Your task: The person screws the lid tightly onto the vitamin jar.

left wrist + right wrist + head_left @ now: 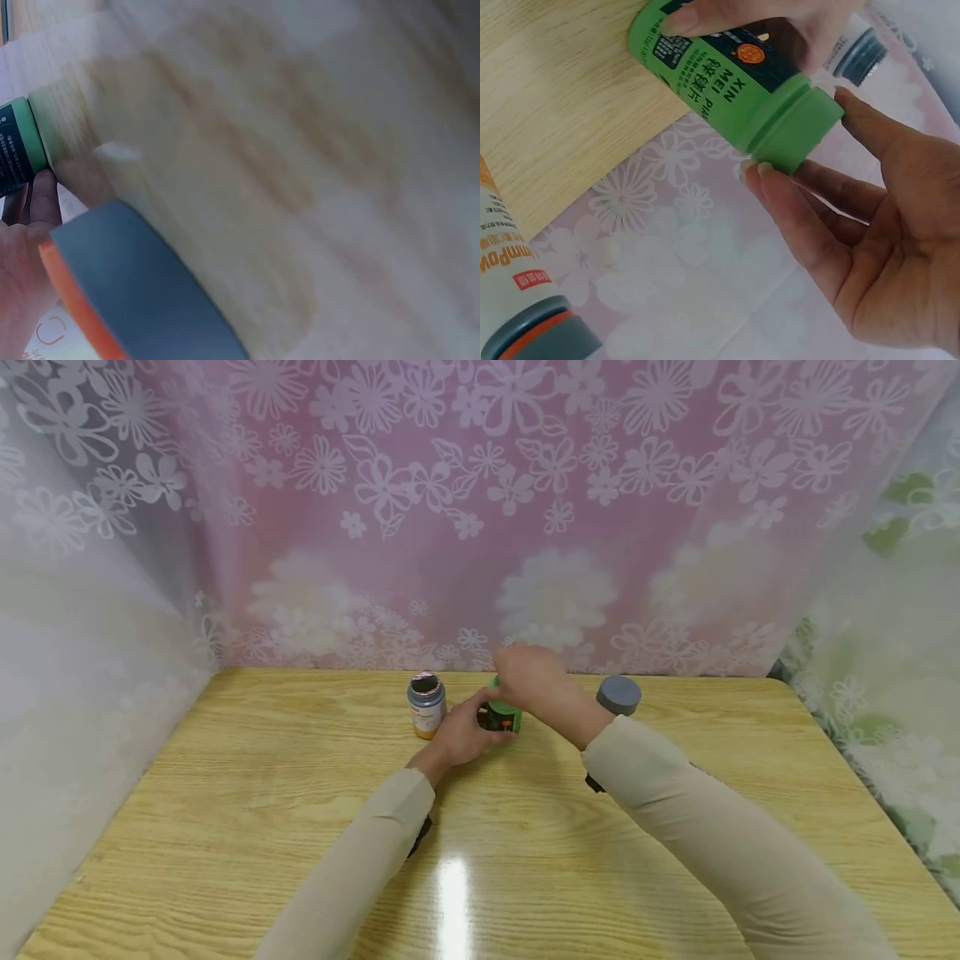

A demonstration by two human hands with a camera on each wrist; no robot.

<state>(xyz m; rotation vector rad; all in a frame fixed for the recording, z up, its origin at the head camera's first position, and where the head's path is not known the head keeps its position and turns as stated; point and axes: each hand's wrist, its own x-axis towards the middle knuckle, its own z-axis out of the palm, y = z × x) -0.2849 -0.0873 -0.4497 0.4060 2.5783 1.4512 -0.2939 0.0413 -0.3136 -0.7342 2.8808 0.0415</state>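
Note:
A green bottle [504,718] with a dark label stands on the table between both hands. My left hand [467,731] grips its body from the left side; in the right wrist view the left thumb [681,20] lies across the label. From above, my right hand [536,677] holds the green cap [799,131], fingertips and thumb around its edge. The cap sits on the bottle's neck. In the left wrist view, only part of the green bottle [19,146] shows at the left edge, with left fingers against it.
Close left of the left hand stands a capless white bottle [427,714] with a grey neck and shiny foil rim. Another bottle with a grey cap [619,693] stands right, partly hidden by the right forearm. A floral curtain [480,527] hangs behind the wooden table [262,827].

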